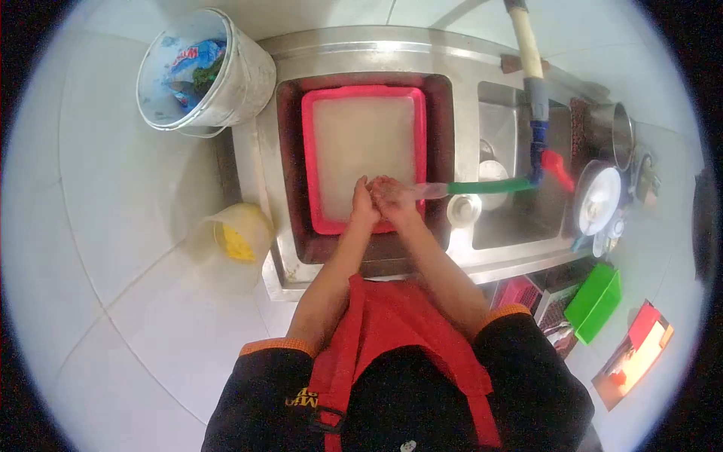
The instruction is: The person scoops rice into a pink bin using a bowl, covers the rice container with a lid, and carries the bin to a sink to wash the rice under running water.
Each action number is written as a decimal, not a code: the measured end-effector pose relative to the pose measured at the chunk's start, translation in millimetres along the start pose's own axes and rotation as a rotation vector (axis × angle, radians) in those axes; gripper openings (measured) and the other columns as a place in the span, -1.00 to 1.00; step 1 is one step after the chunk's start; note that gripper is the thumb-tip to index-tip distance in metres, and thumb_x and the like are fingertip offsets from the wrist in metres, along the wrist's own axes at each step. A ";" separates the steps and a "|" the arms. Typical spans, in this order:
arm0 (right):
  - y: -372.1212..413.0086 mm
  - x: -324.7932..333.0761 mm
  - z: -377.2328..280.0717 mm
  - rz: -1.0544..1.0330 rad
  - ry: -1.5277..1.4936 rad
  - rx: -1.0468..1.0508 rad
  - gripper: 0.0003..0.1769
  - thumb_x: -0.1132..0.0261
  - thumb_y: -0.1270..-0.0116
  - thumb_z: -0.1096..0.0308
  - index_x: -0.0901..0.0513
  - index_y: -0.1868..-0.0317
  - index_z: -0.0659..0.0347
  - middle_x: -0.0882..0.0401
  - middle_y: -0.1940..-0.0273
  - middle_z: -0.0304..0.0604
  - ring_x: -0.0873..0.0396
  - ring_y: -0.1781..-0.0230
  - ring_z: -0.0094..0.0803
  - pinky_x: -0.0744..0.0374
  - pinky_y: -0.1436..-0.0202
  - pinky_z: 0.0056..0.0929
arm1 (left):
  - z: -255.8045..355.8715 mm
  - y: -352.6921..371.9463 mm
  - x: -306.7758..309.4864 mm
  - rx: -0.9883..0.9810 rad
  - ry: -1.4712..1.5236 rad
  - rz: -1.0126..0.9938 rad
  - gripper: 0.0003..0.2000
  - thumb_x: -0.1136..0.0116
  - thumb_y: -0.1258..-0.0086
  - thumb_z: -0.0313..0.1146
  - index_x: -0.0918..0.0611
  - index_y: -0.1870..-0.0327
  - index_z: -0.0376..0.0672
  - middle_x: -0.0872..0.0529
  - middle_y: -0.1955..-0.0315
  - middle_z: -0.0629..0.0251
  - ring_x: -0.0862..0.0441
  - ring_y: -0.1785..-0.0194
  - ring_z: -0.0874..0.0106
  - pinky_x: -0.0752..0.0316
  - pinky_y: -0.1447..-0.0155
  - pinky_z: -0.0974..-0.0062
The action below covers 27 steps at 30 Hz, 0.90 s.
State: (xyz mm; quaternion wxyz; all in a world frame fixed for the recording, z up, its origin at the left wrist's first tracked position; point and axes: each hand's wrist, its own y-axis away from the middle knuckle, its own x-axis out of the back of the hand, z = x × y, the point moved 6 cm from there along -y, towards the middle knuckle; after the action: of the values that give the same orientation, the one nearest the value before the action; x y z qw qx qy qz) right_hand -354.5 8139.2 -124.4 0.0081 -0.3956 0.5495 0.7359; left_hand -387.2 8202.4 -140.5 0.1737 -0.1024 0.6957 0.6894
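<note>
My left hand point(364, 202) and my right hand point(392, 197) are close together over the near edge of a pink-red tub point(307, 151). Cloudy, greyish water point(365, 128) fills the tub. The left fingers are stretched out, and the right fingers look loosely bent, partly hidden. I see no object in either hand. A green hose point(489, 186) with a clear end piece point(431, 191) reaches in from the right, its tip beside my right hand. The tub sits inside the dark left basin point(440, 151) of a steel sink.
A white bucket point(252, 83) with a blue packet point(197, 60) stands at upper left. Below it is a pale container point(215, 260) with something yellow inside. On the right are a second basin point(520, 222), a pipe point(529, 68), a metal pot point(614, 135) and a green basket point(593, 303).
</note>
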 end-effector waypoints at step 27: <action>296.4 -240.8 -137.6 -0.074 1.018 1.536 -0.80 -0.08 -0.54 0.30 -0.47 0.05 0.28 -0.49 0.29 -0.21 -0.42 0.28 -0.53 -0.45 0.16 -0.51 | 24.1 20.0 9.6 0.013 -0.013 -0.005 -0.70 0.00 -0.46 -0.15 -0.37 0.55 0.04 -0.34 0.70 0.49 -0.30 0.64 0.52 -0.26 0.53 0.54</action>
State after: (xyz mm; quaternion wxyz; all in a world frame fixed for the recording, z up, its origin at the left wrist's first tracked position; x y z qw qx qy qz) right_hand -242.6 8011.6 244.3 0.0494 -0.5751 0.8112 -0.0944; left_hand -401.3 8227.8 -125.4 0.1803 -0.0985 0.6988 0.6852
